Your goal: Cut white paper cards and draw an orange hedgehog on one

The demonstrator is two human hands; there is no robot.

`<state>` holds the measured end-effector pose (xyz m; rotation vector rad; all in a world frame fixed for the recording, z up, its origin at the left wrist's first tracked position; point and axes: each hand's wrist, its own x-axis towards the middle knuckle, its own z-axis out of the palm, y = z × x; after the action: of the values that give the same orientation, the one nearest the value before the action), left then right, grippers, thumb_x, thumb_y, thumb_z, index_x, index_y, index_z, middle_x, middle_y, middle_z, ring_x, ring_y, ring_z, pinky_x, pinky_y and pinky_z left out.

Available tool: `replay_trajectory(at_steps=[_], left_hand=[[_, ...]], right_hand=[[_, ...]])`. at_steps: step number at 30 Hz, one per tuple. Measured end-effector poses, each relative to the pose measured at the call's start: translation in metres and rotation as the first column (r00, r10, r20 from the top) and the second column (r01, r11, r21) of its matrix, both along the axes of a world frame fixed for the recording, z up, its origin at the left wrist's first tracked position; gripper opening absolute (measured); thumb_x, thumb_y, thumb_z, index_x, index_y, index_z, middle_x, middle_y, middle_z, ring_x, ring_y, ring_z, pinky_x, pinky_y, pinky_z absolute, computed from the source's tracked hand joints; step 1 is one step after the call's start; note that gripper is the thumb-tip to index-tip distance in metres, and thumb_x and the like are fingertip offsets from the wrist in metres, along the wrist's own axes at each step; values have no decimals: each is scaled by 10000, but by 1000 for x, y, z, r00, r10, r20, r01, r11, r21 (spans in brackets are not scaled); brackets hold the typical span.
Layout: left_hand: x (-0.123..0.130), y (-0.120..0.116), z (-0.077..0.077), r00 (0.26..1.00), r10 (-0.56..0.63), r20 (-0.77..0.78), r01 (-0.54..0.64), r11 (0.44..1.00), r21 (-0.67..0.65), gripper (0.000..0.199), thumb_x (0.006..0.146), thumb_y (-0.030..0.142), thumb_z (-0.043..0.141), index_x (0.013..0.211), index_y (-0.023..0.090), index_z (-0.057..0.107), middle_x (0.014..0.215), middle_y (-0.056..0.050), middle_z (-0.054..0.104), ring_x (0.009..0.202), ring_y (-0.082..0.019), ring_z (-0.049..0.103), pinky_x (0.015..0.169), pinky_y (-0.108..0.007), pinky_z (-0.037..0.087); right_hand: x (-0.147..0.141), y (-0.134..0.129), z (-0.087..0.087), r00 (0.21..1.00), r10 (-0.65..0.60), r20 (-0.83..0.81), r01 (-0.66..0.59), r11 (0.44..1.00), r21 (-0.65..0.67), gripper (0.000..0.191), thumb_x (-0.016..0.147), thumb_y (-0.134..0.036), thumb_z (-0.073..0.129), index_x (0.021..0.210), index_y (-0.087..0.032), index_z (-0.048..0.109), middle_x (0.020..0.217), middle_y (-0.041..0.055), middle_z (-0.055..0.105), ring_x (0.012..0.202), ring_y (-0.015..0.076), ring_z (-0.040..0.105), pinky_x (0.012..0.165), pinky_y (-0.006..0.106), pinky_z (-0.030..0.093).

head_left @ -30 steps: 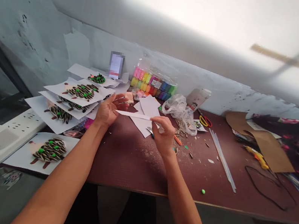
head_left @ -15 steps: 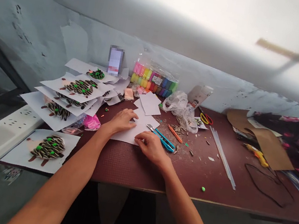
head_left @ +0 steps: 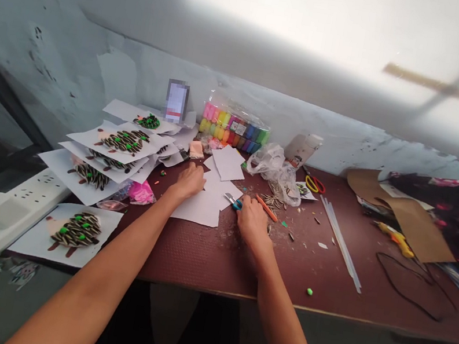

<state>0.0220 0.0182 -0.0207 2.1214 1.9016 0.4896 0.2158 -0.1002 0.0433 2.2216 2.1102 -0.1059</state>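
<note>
My left hand (head_left: 189,183) lies flat on a loose stack of white paper sheets (head_left: 201,207), gripping nothing. My right hand (head_left: 252,223) sits to the right of the paper, curled over the handle of a blue utility knife (head_left: 233,201). Only the knife's metal tip and a bit of blue show beyond my fingers. An orange-handled tool (head_left: 266,207) lies just above my right hand, beside a scatter of sunflower seed shells (head_left: 272,201). Both hands rest on a maroon work table (head_left: 202,255).
Paper cards with seed-and-green-clay pictures (head_left: 122,142) pile up at the left, beside a white power strip (head_left: 26,202). Behind stand a clay pack (head_left: 234,124), a plastic bag (head_left: 268,164) and scissors (head_left: 314,184). A glue gun (head_left: 396,240) and cardboard (head_left: 417,230) lie at right.
My right hand has moved right, off the paper and onto the blue knife. My left hand has shifted slightly back across the paper, leaving more of the sheet showing.
</note>
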Motion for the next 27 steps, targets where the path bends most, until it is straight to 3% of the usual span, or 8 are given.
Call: replay_trajectory(at_steps=[4,7,9,13,15,19,27], left_hand=[[-2,10,1,992,62,109,-65,998,26,98,694,218,708,748,199,628,912,-155,701,918,-331,693,757,-377,528],[-10,11,1,956,69,285,-82,996,34,186,640,199,731,615,223,548,714,-79,678,809,-286,680,709,-352,513],[-15,9,3,867,42,497,-52,999,7,230,613,229,759,609,224,529,592,-14,623,691,-231,653,663,-319,504],[-19,0,14,561,70,825,57,991,-123,314,588,289,811,644,205,514,559,15,616,534,-176,620,555,-291,505],[-19,-3,20,468,81,880,95,985,-141,363,553,306,846,648,195,514,545,23,618,489,-158,606,508,-277,507],[-19,-1,28,386,54,921,112,988,-105,420,523,313,884,676,191,512,534,33,625,439,-145,600,445,-254,504],[-2,24,29,296,54,954,-113,993,-22,367,663,263,776,796,201,440,566,53,585,451,-145,639,439,-207,497]], right_hand=[[9,2,-1,998,-53,20,53,998,31,284,988,-108,424,1232,-115,570,1256,206,638,1163,289,626,885,354,489],[16,3,-3,997,-76,13,75,996,45,295,981,-106,440,1245,-103,570,1256,213,641,1178,296,626,900,362,490],[19,3,-4,998,-69,2,68,996,50,291,981,-120,457,1246,-109,578,1258,213,642,1179,294,626,903,362,489],[20,3,-5,998,-58,-5,58,997,56,291,981,-140,471,1245,-118,592,1283,218,629,1181,295,619,915,367,480],[20,3,-5,998,-61,-5,62,997,55,295,983,-147,467,1247,-121,596,1295,217,622,1183,293,613,921,367,474],[21,2,-6,998,-61,-17,62,997,56,302,993,-161,455,1255,-134,603,1314,205,615,1191,283,602,939,365,463],[23,2,-7,998,-61,-33,63,996,60,309,996,-157,446,1256,-152,614,1351,188,603,1224,277,585,957,361,462]])
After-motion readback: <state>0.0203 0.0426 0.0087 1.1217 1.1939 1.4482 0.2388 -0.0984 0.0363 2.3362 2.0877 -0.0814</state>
